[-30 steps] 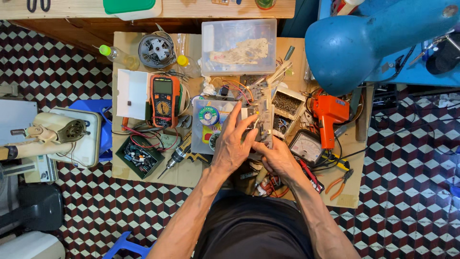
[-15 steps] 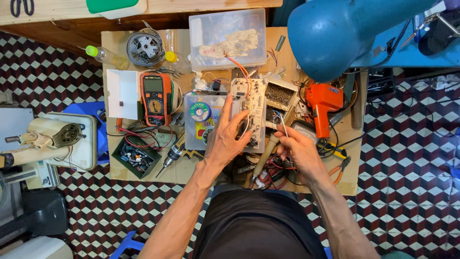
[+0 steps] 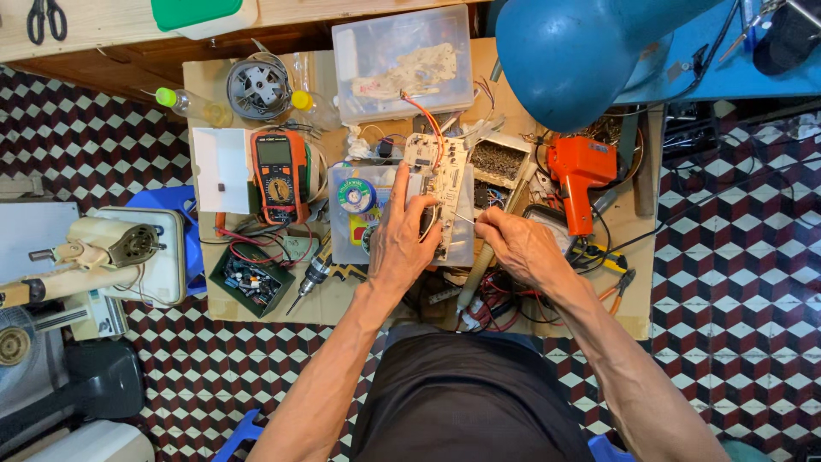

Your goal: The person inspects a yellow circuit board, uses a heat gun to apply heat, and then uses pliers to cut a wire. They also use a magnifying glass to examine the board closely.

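My left hand (image 3: 402, 235) lies on a white circuit board (image 3: 434, 175) with red and orange wires, holding it down on a clear plastic box lid in the middle of the small cardboard-topped table (image 3: 256, 304). My right hand (image 3: 517, 244) sits just right of the board and pinches a thin metal probe or wire (image 3: 466, 218) whose tip points at the board's lower right edge. A solder spool (image 3: 356, 195) lies left of my left hand.
An orange multimeter (image 3: 279, 174), an orange soldering gun (image 3: 581, 175), a clear plastic box (image 3: 402, 60), a fan motor (image 3: 258, 88), a tray of small parts (image 3: 251, 278) and a blue lamp shade (image 3: 590, 47) crowd the table. A sewing machine (image 3: 94, 257) stands at left on the checkered floor.
My hands have drawn apart: the right hand left the board and now holds a thin probe beside it. The left hand stays on the board. The camera view has shifted closer.
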